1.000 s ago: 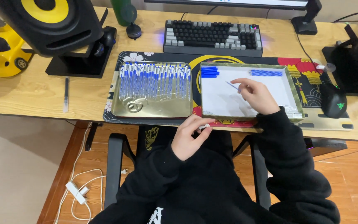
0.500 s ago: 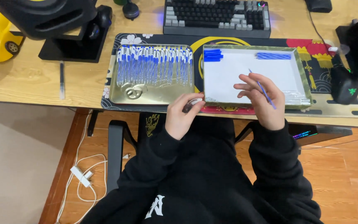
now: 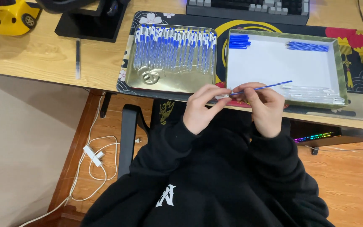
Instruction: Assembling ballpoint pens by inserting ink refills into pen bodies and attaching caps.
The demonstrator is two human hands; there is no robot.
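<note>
At the desk's front edge, between both trays, a thin blue pen refill [image 3: 262, 88] is pinched by the right hand [image 3: 264, 106] and should be fed straight into the small white piece pinched by the left hand [image 3: 202, 107].

Wooden desk [image 3: 43, 50]: patterned desk mat [image 3: 274, 29] from centre out to 3 o'clock carrying gold tray [image 3: 171, 82] and white-lined green tray [image 3: 342, 80], keyboard [image 3: 248, 6] at 12, lone pen [image 3: 77, 56] at 9, black stand base [image 3: 90, 25] and yellow toy car [image 3: 7, 19] at 10.
</note>
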